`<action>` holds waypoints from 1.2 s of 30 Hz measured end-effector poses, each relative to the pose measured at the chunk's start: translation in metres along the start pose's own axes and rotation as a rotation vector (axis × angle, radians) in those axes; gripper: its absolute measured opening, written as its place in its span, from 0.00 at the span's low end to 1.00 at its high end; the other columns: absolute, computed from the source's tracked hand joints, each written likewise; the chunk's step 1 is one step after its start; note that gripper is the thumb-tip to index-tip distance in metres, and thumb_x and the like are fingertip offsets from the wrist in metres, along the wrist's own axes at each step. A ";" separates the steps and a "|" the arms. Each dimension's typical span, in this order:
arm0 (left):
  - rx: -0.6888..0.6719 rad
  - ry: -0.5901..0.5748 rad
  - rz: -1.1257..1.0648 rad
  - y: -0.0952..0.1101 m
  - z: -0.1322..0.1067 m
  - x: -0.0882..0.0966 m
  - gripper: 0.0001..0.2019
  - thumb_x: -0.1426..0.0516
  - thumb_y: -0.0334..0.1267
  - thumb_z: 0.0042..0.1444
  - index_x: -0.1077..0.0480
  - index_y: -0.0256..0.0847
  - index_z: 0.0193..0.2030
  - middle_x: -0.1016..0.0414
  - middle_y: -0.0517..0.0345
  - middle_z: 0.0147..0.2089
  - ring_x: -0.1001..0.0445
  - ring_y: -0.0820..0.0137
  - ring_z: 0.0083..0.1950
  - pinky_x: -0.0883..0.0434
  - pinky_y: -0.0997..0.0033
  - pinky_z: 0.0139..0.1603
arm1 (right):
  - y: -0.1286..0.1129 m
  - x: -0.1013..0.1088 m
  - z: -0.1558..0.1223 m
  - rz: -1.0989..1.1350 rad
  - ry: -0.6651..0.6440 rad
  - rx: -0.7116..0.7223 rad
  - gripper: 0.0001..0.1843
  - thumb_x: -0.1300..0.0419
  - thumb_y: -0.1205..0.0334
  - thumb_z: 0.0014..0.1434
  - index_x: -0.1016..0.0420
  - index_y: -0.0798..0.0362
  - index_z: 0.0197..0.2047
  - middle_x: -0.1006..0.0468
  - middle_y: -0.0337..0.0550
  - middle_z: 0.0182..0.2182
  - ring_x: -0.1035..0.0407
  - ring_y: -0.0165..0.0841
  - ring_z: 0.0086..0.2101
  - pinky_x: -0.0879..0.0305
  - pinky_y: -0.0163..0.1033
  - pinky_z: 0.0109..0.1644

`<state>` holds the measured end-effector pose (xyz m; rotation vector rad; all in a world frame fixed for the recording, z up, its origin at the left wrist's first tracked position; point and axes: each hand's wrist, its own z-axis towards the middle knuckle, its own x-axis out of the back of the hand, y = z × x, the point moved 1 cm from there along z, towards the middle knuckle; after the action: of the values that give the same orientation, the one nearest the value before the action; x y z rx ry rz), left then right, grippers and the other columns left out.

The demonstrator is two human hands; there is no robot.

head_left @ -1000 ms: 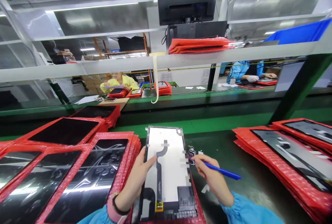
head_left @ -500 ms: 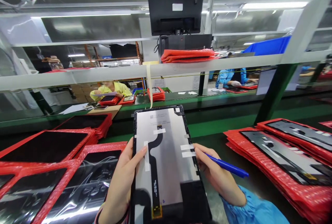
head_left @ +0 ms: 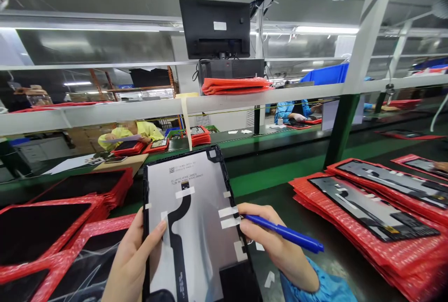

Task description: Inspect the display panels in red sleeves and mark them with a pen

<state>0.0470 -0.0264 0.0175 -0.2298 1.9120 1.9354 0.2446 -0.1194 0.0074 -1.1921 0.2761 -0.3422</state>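
My left hand [head_left: 131, 257] grips the left edge of a tablet display panel [head_left: 196, 218], thumb on its silver back. The panel is raised and tilted up toward me, showing a black flex cable [head_left: 178, 227] and small white tape strips. My right hand [head_left: 273, 243] holds a blue pen [head_left: 287, 234] and also pinches the panel's right edge near two tape strips [head_left: 228, 216].
Red bubble-wrap sleeves with dark panels [head_left: 38, 227] are stacked at the left, and more with back-side-up panels [head_left: 371, 204] at the right. A green conveyor belt [head_left: 280, 176] runs behind. Overhead hang a monitor [head_left: 215, 26] and a shelf rail. Other people work across the line.
The panel has been lifted off the red sleeve and tilted up toward me, shifting left. Both hands stayed on its edges, the pen still in the right. The camera view turned right.
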 end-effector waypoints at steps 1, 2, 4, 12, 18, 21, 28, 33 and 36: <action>-0.003 -0.004 0.013 0.000 0.000 0.001 0.34 0.34 0.42 0.47 0.36 0.53 0.63 0.23 0.63 0.55 0.26 0.63 0.56 0.27 0.80 0.48 | 0.001 0.000 0.001 -0.048 0.012 0.017 0.10 0.37 0.57 0.52 0.17 0.50 0.35 0.26 0.39 0.24 0.35 0.32 0.26 0.36 0.36 0.30; -0.008 -0.003 0.029 -0.001 0.001 0.003 0.34 0.34 0.43 0.47 0.36 0.53 0.63 0.23 0.63 0.55 0.27 0.63 0.57 0.27 0.81 0.48 | 0.001 0.000 0.002 -0.091 0.013 0.037 0.09 0.38 0.58 0.52 0.17 0.50 0.33 0.25 0.39 0.25 0.35 0.32 0.26 0.36 0.36 0.30; -0.020 -0.012 0.052 -0.003 0.002 0.005 0.34 0.33 0.43 0.47 0.36 0.53 0.63 0.23 0.63 0.56 0.28 0.63 0.59 0.27 0.82 0.48 | 0.003 0.000 0.004 -0.141 -0.024 0.062 0.10 0.41 0.59 0.54 0.19 0.51 0.28 0.25 0.40 0.25 0.34 0.32 0.27 0.37 0.36 0.31; -0.025 0.021 0.090 -0.007 0.002 0.007 0.34 0.33 0.45 0.45 0.34 0.53 0.61 0.24 0.63 0.57 0.27 0.63 0.57 0.27 0.81 0.47 | 0.004 -0.002 -0.002 -0.212 -0.018 0.044 0.16 0.47 0.55 0.58 0.23 0.51 0.26 0.27 0.41 0.25 0.35 0.35 0.28 0.38 0.36 0.32; -0.023 0.022 0.123 -0.008 -0.002 0.013 0.36 0.33 0.47 0.44 0.35 0.55 0.62 0.23 0.63 0.55 0.26 0.60 0.55 0.26 0.75 0.50 | 0.000 -0.012 -0.003 -0.360 -0.035 0.058 0.14 0.43 0.58 0.56 0.36 0.51 0.21 0.51 0.28 0.15 0.57 0.26 0.19 0.54 0.34 0.23; -0.032 0.017 0.149 -0.008 -0.004 0.013 0.37 0.33 0.48 0.44 0.36 0.55 0.62 0.24 0.63 0.56 0.26 0.59 0.56 0.26 0.75 0.49 | -0.001 -0.014 -0.001 -0.328 -0.017 0.027 0.15 0.43 0.59 0.55 0.42 0.51 0.20 0.50 0.28 0.15 0.56 0.25 0.19 0.57 0.33 0.21; -0.019 0.028 0.101 -0.006 0.004 0.013 0.33 0.32 0.45 0.44 0.32 0.54 0.59 0.24 0.64 0.56 0.29 0.61 0.59 0.26 0.79 0.48 | 0.006 -0.007 -0.005 -0.229 0.021 -0.011 0.10 0.39 0.54 0.53 0.26 0.52 0.26 0.38 0.34 0.19 0.45 0.28 0.21 0.45 0.34 0.25; -0.008 0.044 0.080 -0.006 0.010 0.017 0.33 0.31 0.44 0.43 0.31 0.54 0.58 0.23 0.65 0.55 0.31 0.63 0.61 0.26 0.84 0.44 | 0.014 -0.001 -0.004 -0.151 0.068 -0.037 0.12 0.37 0.52 0.53 0.18 0.51 0.32 0.26 0.43 0.31 0.32 0.35 0.31 0.33 0.37 0.33; -0.009 -0.007 0.060 -0.005 0.007 0.014 0.34 0.33 0.44 0.46 0.34 0.54 0.61 0.23 0.64 0.56 0.30 0.63 0.60 0.27 0.83 0.46 | 0.009 -0.003 0.002 -0.094 -0.092 0.028 0.17 0.43 0.54 0.59 0.25 0.53 0.24 0.32 0.38 0.22 0.37 0.31 0.25 0.38 0.35 0.30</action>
<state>0.0374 -0.0176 0.0074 -0.1697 1.9275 1.9811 0.2436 -0.1134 -0.0007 -1.1918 0.1354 -0.3704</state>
